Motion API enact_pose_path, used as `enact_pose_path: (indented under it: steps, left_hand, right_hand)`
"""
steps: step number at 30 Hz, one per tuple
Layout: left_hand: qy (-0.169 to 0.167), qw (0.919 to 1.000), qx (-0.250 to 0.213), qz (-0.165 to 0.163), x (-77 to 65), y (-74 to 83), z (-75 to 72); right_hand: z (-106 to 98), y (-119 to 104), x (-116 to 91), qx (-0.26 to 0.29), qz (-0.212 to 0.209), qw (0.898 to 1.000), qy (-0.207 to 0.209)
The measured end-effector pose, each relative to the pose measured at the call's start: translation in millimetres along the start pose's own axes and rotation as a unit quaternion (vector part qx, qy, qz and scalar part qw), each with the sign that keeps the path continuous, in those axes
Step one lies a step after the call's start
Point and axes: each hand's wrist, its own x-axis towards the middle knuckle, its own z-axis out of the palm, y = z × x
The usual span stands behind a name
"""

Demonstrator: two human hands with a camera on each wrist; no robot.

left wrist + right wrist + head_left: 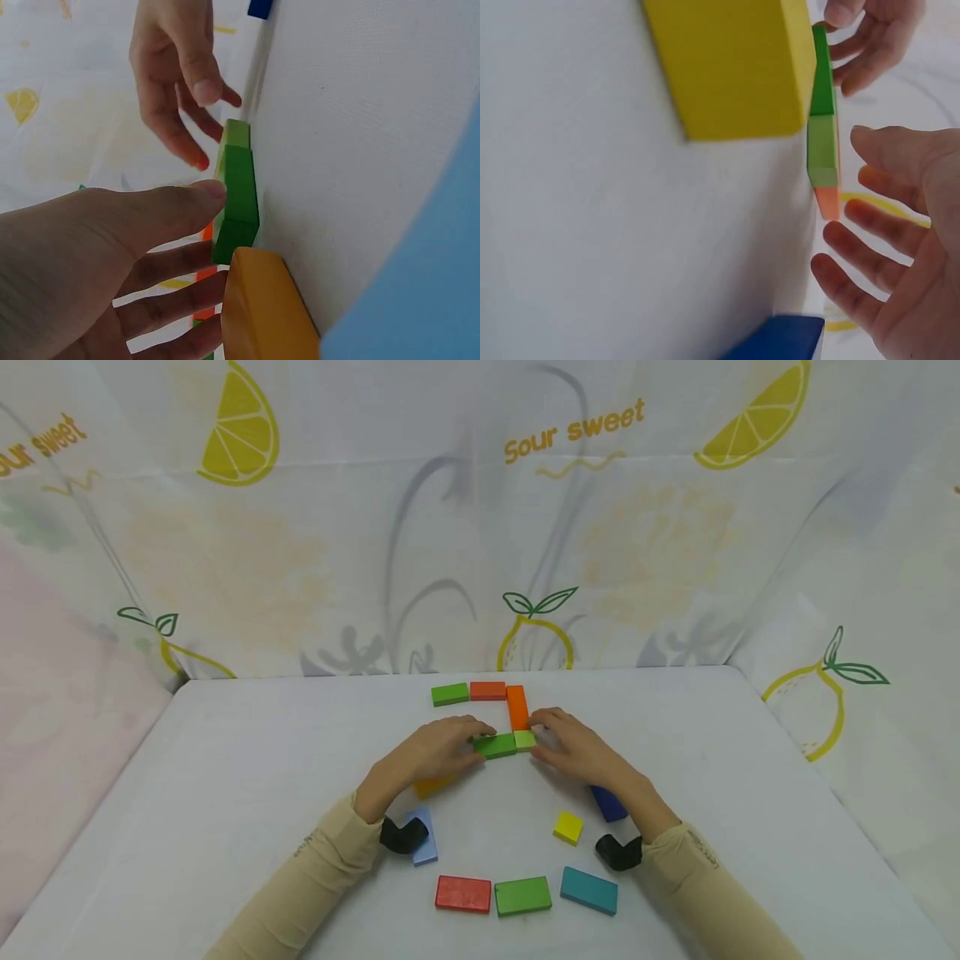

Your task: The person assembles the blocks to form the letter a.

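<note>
A green block [495, 746] lies end to end with a small light-green block [524, 741]. My left hand [438, 747] is at the green block's left end, its thumb and fingers extended on either side; whether they touch it I cannot tell. An orange-yellow block [270, 307] sits just below those fingers. To the right of the light-green block, my right hand [577, 747] hovers with thumb and fingers spread, holding nothing. Behind the light-green piece runs an orange block [517, 707], meeting a red block [488, 691] and another green block [450, 694].
Nearer the front lie a light-blue block [425, 847], a yellow block [568, 827] and a dark-blue block [608, 805]. A red block [463, 894], a green block [522, 896] and a teal block [589, 891] form the front row. A lemon-print curtain [360, 543] hangs behind the white table [247, 760].
</note>
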Motion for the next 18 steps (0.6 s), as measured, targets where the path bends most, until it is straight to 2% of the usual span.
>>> enact_pose_path:
  steps: [4, 7, 18]
  left_hand:
    - [-0.009, 0.9999, 0.004, -0.01, -2.1, -0.8, -2.9]
    - [-0.013, 0.9998, 0.002, -0.011, -3.2, -0.5, -4.6]
    - [-0.031, 0.9995, 0.0, 0.006, -5.4, -4.2, -5.6]
  right_hand:
    - [-5, 6, -16, 0.014, 0.018, 1.0, 0.002]
    - [-10, 10, -28, 0.019, 0.015, 1.0, 0.008]
    - [-17, 20, -70, 0.005, 0.003, 1.0, 0.009]
